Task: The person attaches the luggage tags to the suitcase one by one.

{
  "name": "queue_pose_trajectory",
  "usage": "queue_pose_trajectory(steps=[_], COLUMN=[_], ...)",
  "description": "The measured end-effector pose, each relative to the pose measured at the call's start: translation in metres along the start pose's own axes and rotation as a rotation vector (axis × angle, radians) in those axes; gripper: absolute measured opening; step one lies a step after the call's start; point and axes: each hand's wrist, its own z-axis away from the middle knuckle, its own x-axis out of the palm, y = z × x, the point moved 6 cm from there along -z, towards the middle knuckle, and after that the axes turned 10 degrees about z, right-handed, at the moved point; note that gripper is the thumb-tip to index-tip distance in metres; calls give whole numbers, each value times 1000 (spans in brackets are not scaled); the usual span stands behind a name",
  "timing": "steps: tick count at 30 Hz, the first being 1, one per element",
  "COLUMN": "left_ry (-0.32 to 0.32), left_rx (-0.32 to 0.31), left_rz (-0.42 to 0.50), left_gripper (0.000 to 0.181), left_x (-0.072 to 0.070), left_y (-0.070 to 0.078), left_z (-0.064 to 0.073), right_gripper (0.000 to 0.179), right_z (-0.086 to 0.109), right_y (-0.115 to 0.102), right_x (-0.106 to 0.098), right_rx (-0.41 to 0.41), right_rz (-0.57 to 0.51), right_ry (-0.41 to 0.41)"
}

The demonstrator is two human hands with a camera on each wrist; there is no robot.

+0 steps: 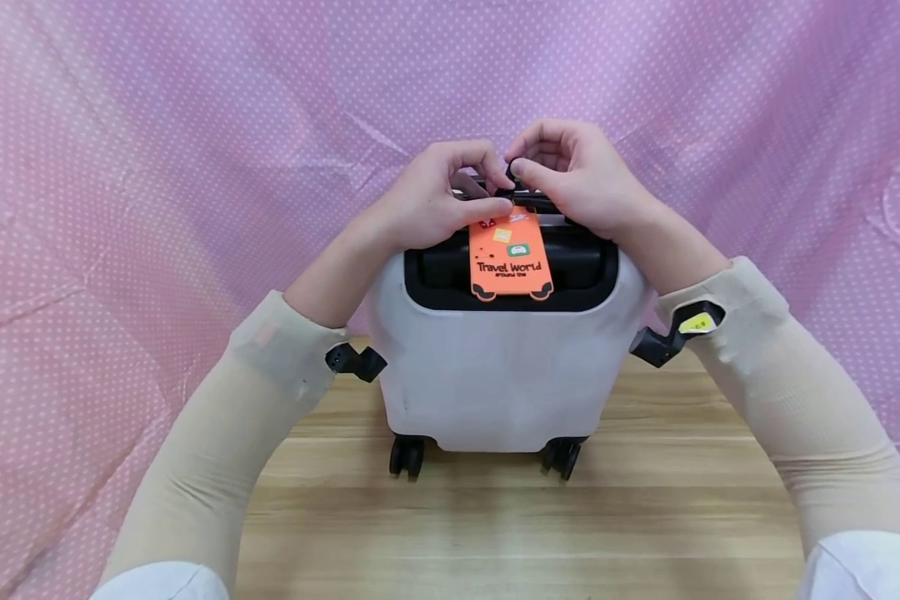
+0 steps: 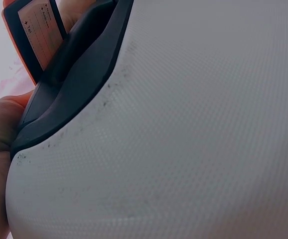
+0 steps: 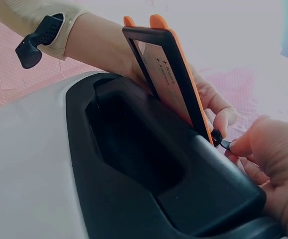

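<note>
An upright white suitcase [image 1: 502,375] has a black recessed top panel with a carry handle [image 3: 223,184]. An orange luggage tag [image 1: 508,262] printed "Travel World" lies against the panel at the handle. In the right wrist view the tag's back shows a black frame around a name and address card [image 3: 164,82]. My left hand [image 1: 442,190] pinches the black strap [image 3: 225,145] by the tag's upper end. The strap's tip is between the thumb and forefinger of my right hand [image 1: 588,179], just right of the left fingertips. Part of the strap is hidden behind the fingers.
The suitcase stands on black caster wheels [image 1: 407,456] on a wood-grain surface [image 1: 495,533]. Pink dotted cloth [image 1: 195,125] hangs behind and at both sides. A black wrist camera [image 1: 356,362] sticks out from the left sleeve, close to the suitcase's side.
</note>
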Motion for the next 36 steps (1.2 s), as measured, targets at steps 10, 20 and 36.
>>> queue_pose_trajectory(steps=[10, 20, 36], left_ry=[4, 4, 2], left_rx=[10, 19, 49], left_rz=[-6, -10, -43], left_gripper=[11, 9, 11], left_x=[-4, -5, -3], left_y=[-1, 0, -1], left_z=[-2, -4, -2], right_gripper=[11, 14, 10], right_z=[-5, -5, -3], right_y=[-2, -4, 0], right_x=[1, -3, 1], right_rx=[-15, -23, -27], right_rz=[-8, -17, -53], right_ry=[9, 44, -8])
